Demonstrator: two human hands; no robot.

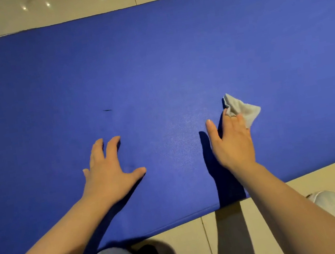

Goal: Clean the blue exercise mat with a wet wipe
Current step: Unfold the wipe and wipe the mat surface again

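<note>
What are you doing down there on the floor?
A person is wiping a blue exercise mat laid on a tiled floor. The right hand presses a crumpled wet wipe onto the mat. The left hand rests flat on it, fingers spread. A small dark mark lies beyond the left hand.

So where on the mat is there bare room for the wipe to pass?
The mat is bare from the hands to its far edge, except a small dark mark. The left hand presses flat; the right hand holds the wipe.
</note>
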